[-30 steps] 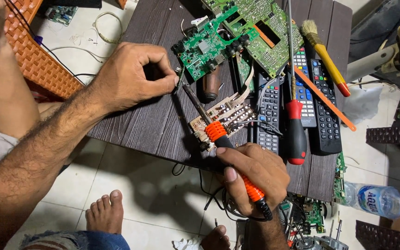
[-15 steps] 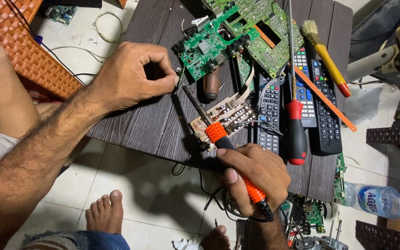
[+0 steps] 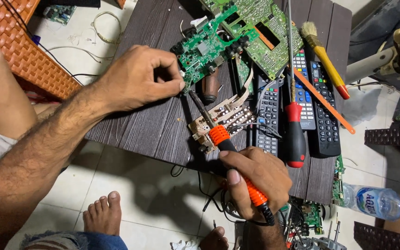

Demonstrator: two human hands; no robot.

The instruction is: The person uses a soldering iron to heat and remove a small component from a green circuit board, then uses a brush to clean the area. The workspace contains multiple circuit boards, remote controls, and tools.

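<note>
My left hand (image 3: 137, 78) pinches the near corner of a small green circuit board (image 3: 204, 48) on the dark wooden table (image 3: 144, 125). My right hand (image 3: 258, 178) grips an orange and black soldering iron (image 3: 230, 153). Its metal tip (image 3: 195, 99) points up toward that corner of the board, close to my left fingertips. A small tan circuit board (image 3: 218, 118) with wires lies just beside the iron's shaft.
A larger green board (image 3: 265, 34), three remote controls (image 3: 322, 106), a red-handled screwdriver (image 3: 295, 134), a yellow-handled brush (image 3: 325, 58) and an orange stick (image 3: 325, 102) lie on the table's right half. A water bottle (image 3: 378, 201) and more boards lie on the tiled floor. An orange basket (image 3: 24, 51) is at left.
</note>
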